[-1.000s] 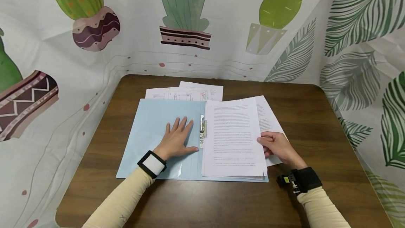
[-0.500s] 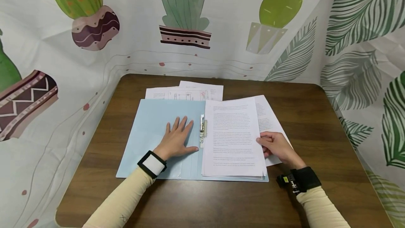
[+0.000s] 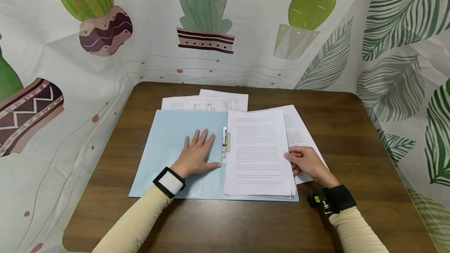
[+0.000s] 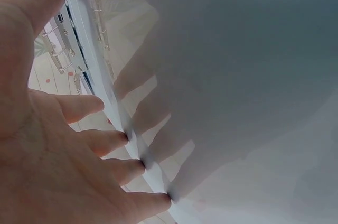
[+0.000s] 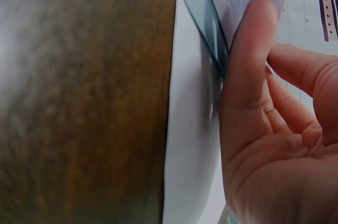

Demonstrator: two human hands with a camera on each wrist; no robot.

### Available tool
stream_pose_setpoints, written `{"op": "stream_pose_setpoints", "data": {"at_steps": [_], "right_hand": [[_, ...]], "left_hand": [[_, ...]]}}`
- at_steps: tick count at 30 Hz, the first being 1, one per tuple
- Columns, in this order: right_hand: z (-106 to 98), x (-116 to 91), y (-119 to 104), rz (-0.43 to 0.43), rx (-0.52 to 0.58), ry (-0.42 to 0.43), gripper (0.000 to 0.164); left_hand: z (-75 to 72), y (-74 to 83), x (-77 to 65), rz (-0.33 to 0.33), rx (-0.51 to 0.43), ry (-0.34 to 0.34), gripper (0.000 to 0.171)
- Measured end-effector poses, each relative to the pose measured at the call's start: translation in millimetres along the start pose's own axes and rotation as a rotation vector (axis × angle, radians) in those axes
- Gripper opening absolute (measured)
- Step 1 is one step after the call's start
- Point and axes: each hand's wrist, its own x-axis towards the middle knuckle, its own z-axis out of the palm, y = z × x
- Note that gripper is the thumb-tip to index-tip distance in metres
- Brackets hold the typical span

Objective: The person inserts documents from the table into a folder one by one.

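A light blue folder (image 3: 168, 136) lies spread flat on the table, with a metal clip (image 3: 226, 145) at its spine. Printed sheets (image 3: 258, 155) are stacked on its right half. My left hand (image 3: 195, 157) rests on the left cover, fingers spread, the thumb beside the clip; in the left wrist view the fingertips touch the cover's smooth surface. At the stack's right edge, my right hand (image 3: 307, 163) pinches paper between thumb and fingers. The right wrist view shows the thumb and fingers (image 5: 251, 49) at that edge; how many sheets they hold cannot be told.
Another printed sheet (image 3: 299, 128) sticks out at an angle from under the folder's right side. More papers (image 3: 211, 102) lie behind the folder, partly covered by it. The brown wooden table (image 3: 351, 128) meets a patterned cloth backdrop (image 3: 253, 42) at the back.
The top sheet's right edge has shifted very slightly left, with my right hand still pinching it. My left hand stays in place on the cover.
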Motion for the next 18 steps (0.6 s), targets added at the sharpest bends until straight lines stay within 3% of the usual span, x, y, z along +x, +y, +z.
{"op": "stream_pose_setpoints", "data": {"at_steps": [6,12,18], "right_hand": [[0.6,-1.0,-0.6,-0.020,-0.110,0.018,0.039],[2.4,-0.6,-2.2,-0.031,-0.238,0.058,0.051],[3.6,0.0,-2.1,-0.036,-0.253,0.069,0.067]], "left_hand": [[-0.5,0.6,-0.5,-0.002,0.007,-0.004,0.105],[-0.8,0.5,-0.3,-0.003,0.007,-0.008,0.105],[-1.0,1.6,0.2,-0.006,0.003,-0.013,0.104]]}}
